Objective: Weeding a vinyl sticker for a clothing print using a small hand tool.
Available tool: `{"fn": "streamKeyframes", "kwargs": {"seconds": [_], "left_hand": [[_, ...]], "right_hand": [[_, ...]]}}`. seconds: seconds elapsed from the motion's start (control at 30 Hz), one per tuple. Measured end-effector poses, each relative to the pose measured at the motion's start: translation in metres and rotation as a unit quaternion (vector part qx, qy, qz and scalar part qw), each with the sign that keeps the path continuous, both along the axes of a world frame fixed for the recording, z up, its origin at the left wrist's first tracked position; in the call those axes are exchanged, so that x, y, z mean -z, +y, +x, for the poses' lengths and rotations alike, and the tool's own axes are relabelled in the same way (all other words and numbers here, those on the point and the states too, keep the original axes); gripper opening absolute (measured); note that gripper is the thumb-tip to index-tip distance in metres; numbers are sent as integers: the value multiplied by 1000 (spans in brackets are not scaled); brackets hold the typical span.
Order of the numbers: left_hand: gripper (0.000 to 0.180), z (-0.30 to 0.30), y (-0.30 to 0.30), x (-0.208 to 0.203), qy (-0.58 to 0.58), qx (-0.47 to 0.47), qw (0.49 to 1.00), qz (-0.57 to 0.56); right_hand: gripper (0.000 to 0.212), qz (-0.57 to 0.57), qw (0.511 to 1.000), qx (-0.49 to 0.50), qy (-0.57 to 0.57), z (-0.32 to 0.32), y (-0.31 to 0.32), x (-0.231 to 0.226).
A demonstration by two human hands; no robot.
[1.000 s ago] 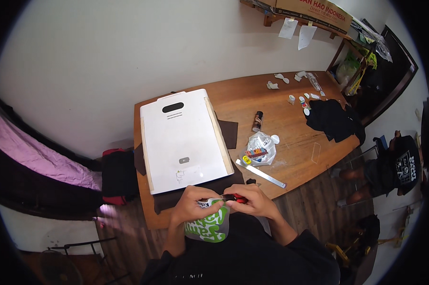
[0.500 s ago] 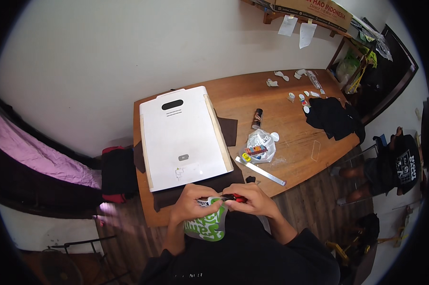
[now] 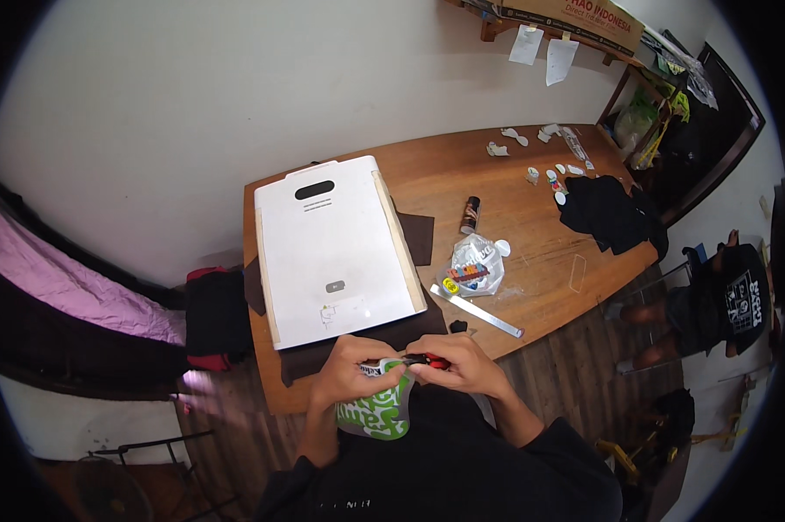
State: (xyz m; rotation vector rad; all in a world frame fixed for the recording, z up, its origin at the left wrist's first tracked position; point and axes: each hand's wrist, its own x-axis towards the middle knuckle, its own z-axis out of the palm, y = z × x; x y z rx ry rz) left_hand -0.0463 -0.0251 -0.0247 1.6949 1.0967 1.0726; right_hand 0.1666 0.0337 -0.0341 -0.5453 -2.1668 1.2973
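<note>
Close to my body, past the table's near edge, my left hand is closed on a printed film sheet with green and white lettering. The sheet hangs below my fingers, and its upper edge is partly hidden by them. My right hand grips a pair of scissors with red and black handles. Their tips point left and meet the top edge of the sheet beside my left fingers; the blades are mostly hidden. Both hands are nearly touching.
A large white panel lies on dark cloth on the wooden table. Nearby are a black can, crumpled clear film, a ruler, black fabric and several white cut pieces. Another person is at the right.
The film sheet has shifted slightly, its lower end turning a little to the left. My hands and the scissors stay almost where they were.
</note>
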Motion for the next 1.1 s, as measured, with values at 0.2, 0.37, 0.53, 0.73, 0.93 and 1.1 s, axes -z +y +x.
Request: {"fn": "streamKeyframes", "kwargs": {"seconds": [0.2, 0.37, 0.53, 0.73, 0.93, 1.1], "left_hand": [[14, 2, 0, 2, -19, -4, 1000, -8], [11, 4, -1, 4, -27, -27, 999, -11], [8, 7, -2, 5, -29, -51, 998, -12], [9, 11, -1, 5, -45, -56, 997, 4], [9, 12, -2, 4, -58, -56, 997, 15], [10, 13, -2, 4, -57, -58, 997, 9]], "right_hand": [[28, 4, 1000, 16, 15, 3, 0, 8], [29, 2, 999, 22, 26, 8, -1, 5], [30, 0, 1000, 25, 3, 6, -6, 1], [28, 7, 998, 51, 24, 3, -7, 0], [25, 0, 998, 54, 29, 3, -8, -2], [25, -12, 998, 51, 26, 3, -8, -4]]}}
